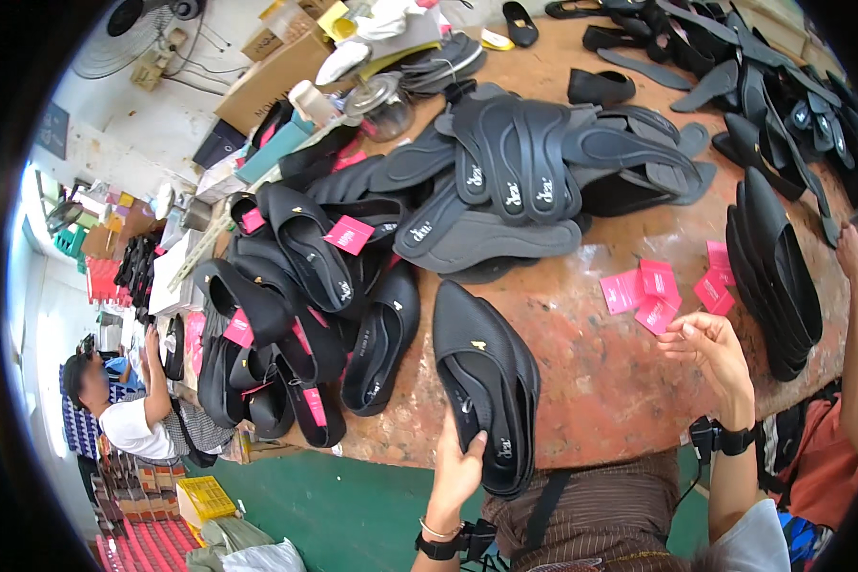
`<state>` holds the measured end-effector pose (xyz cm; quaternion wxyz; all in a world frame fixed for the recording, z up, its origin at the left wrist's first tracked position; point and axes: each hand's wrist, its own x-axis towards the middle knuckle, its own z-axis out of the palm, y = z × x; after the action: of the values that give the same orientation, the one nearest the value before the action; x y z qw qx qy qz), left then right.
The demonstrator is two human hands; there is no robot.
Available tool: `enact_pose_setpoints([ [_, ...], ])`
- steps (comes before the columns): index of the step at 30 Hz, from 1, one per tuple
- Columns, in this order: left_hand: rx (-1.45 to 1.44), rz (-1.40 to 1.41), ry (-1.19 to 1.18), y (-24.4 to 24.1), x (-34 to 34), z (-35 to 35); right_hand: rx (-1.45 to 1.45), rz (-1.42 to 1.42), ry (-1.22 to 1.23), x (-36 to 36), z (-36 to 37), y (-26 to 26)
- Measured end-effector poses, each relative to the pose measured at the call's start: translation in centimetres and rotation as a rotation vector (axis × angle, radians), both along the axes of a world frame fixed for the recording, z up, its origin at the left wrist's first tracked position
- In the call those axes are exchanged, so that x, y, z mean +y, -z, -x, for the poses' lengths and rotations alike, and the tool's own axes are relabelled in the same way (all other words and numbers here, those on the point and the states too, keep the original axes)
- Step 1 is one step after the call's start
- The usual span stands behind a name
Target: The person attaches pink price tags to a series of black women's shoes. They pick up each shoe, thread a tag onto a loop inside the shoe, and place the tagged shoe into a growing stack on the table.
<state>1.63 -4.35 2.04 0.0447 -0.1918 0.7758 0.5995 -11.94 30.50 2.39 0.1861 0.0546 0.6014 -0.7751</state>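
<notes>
My left hand (pixel 459 457) grips the heel end of a few nested black pointed flat shoes (pixel 482 386). The top shoe has a small gold ornament on its toe and a printed insole. Over the table, my right hand (pixel 711 350) is bent at the wrist, its fingertips at the edge of several pink tags (pixel 641 289). Whether those fingers pinch a tag cannot be told. Another group of pink tags (pixel 715 286) lies just beyond, beside a nested stack of black pointed flats (pixel 772 279).
Black flats with pink tags (pixel 279 322) are heaped at left on the worn table (pixel 572 400). Grey-black insoles (pixel 508 179) are piled in the middle. More shoes and insoles (pixel 772 79) fill the far right. A co-worker's hand (pixel 851 250) is at right; another person (pixel 129 407) is at left.
</notes>
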Motion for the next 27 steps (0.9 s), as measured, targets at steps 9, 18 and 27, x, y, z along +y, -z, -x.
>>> enact_pose_setpoints([
  [9, 0.056, 0.158, 0.27, -0.9, 6.9, 1.0, 0.754, -0.704, 0.218, -3.8, -1.7, -5.3],
  [18, 0.149, 0.346, 0.073, -3.0, 9.7, 2.0, 0.786, -0.675, -0.116, -10.9, -6.6, -3.1],
  [27, 0.159, 0.487, 0.048, -2.4, 8.3, 3.1, 0.846, -1.007, -0.226, -12.5, -7.1, -1.3],
])
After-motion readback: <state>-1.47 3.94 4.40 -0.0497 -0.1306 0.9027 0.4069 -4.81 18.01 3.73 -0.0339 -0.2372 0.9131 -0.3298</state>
